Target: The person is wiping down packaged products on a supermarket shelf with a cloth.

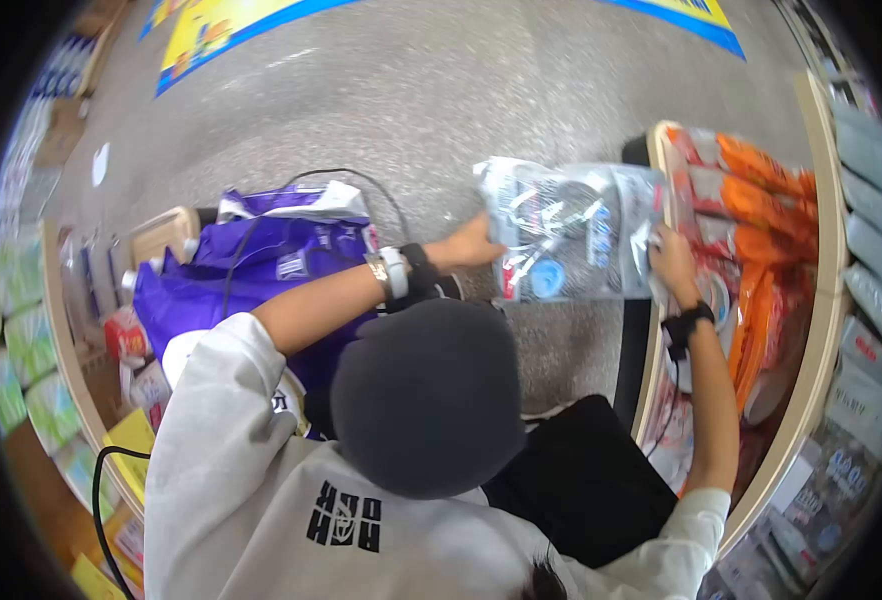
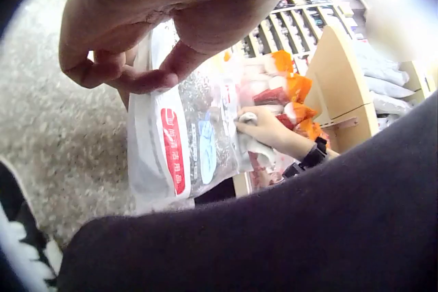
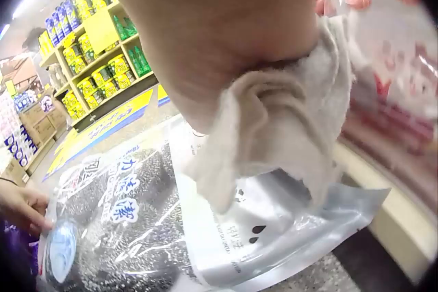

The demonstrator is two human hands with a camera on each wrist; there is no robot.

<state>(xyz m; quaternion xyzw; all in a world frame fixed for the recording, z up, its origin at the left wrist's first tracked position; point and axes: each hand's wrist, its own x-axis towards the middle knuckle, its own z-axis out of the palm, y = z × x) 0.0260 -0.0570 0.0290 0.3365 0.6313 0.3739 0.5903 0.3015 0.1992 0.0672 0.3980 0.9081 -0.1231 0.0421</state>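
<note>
A clear and silvery plastic package (image 1: 576, 225) with dark grey, wiry contents and a blue oval label is held up over the floor in the head view. My left hand (image 1: 473, 245) pinches its left edge, thumb against the printed side in the left wrist view. At the opposite end, my right hand (image 1: 672, 265) grips a crumpled whitish cloth (image 3: 280, 121) right at the package's surface. The cloth hides most of the right fingertips in the right wrist view.
On the right, a wooden-edged shelf (image 1: 813, 420) holds orange and red packets (image 1: 761, 195). Large purple bags (image 1: 261, 265) stand at the left, near another shelf. A person's grey cap (image 1: 428, 400) fills the lower middle. Dark cables run from the wrists.
</note>
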